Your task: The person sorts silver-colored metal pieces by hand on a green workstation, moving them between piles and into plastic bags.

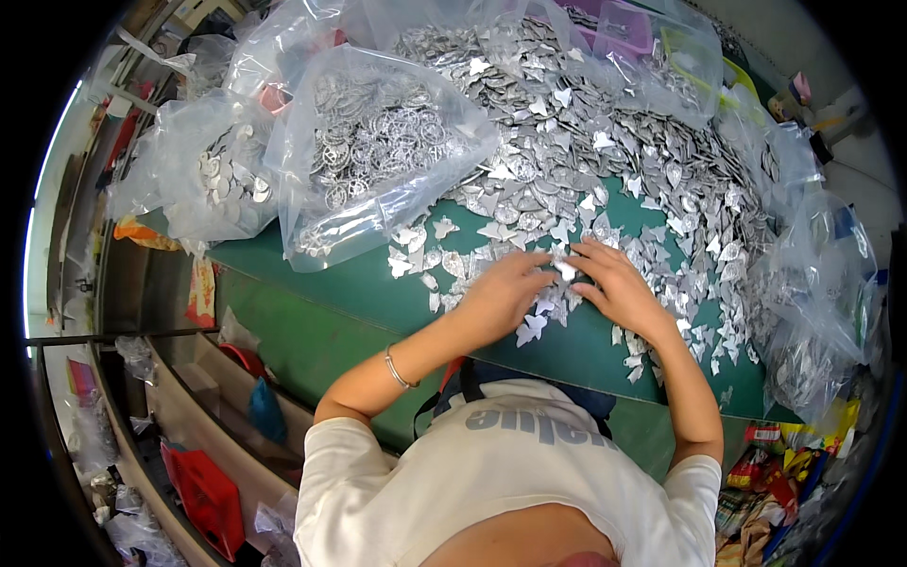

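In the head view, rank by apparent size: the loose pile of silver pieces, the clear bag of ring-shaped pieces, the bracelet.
1. Loose pile of silver pieces
2. Clear bag of ring-shaped pieces
3. Bracelet, by far the smallest

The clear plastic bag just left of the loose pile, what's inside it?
The clear plastic bag holds silvery round, ring-like metal pieces, heaped together. Those underneath are covered by the top layer, so how deep they go cannot be seen.
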{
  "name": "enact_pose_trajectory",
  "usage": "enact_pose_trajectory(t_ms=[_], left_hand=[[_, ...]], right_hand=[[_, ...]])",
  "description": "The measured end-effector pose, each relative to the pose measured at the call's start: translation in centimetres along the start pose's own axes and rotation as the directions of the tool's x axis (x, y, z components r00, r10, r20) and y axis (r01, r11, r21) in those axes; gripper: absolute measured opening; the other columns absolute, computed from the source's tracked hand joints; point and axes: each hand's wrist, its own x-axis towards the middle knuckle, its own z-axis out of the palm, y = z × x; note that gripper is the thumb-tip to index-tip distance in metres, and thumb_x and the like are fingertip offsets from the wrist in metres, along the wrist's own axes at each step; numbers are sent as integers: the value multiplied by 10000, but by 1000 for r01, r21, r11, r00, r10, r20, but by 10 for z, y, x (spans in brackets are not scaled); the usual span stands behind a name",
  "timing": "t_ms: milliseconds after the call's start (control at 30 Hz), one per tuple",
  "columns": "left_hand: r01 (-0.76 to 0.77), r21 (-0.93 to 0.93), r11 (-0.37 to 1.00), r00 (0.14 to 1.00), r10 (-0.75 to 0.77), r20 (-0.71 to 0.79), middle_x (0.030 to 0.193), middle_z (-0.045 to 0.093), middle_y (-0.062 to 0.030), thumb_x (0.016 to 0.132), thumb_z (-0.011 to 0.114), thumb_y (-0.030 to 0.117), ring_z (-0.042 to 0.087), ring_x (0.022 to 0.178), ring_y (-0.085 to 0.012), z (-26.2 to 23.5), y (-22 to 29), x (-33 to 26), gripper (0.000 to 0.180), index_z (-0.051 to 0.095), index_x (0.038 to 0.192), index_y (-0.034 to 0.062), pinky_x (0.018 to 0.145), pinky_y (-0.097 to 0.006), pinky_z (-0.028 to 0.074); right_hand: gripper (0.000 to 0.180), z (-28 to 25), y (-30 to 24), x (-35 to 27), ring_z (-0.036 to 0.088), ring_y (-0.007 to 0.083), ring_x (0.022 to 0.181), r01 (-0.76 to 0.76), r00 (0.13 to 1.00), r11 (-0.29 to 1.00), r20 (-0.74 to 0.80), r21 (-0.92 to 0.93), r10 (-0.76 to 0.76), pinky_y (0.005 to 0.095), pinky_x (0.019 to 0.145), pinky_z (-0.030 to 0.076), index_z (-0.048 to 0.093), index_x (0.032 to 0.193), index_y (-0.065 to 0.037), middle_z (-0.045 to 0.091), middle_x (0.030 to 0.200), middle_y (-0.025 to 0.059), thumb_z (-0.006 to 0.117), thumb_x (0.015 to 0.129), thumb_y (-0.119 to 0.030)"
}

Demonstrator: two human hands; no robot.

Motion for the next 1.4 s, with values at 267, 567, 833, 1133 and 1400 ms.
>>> enact_pose_trajectory(t_ms=[267, 567, 833, 1133, 1400], left_hand=[[236, 341, 910, 918, -94, -385, 1302, 362, -262, 837, 555, 128, 378, 1189, -424, -19, -67, 103, 445, 427, 1251, 27, 966, -431, 358], [369, 393, 843, 899, -216, -381, 1305, 328, -305, 805, 594, 339, 313, 1205, -473, -16, -85, 131, 612, 395, 1280, 9, 962, -493, 302], [388, 380, 840, 911, -286, -297, 1398, 239, -279, 759, 556, 399, 168, 1295, -485, 14, -133, 140, 674, 425, 1260, -33, 993, -661, 102], [217, 183, 959, 844, -90, -529, 1301, 208, -424, 652, 595, 264, 147, 1247, -570, 61, -167, 163, 710, 372, 1195, -136, 983, -669, 89], [155, 187, 970, 805, -14, -593, 1318, 130, -450, 583, 659, 276, 106, 1274, -560, 36, -163, 154, 778, 365, 1187, -117, 1034, -584, 111]], right_hand=[[514, -10, 35, 115, 372, 340, 1199, -47, 825, 976, -559, -214, -83, 447, 979, 282, 490, 1203, -34, 429, 1271, 162, 644, 779, -280], [592, 0, 82, 125, 408, 369, 1135, -189, 802, 967, -595, -173, 50, 455, 945, 321, 463, 1220, -17, 442, 1206, 211, 629, 781, -379], [613, 14, 84, 126, 423, 366, 1124, -270, 808, 950, -572, -154, 137, 468, 979, 287, 480, 1215, 1, 490, 1201, 215, 628, 774, -399], [544, 12, 118, 136, 468, 337, 1087, -312, 838, 864, -542, -396, 54, 432, 932, 359, 521, 1181, -8, 543, 1159, 167, 544, 857, -445], [547, 0, 111, 141, 478, 346, 1082, -293, 914, 857, -387, -425, 121, 415, 902, 381, 505, 1186, 31, 535, 1169, 184, 502, 889, -429]])
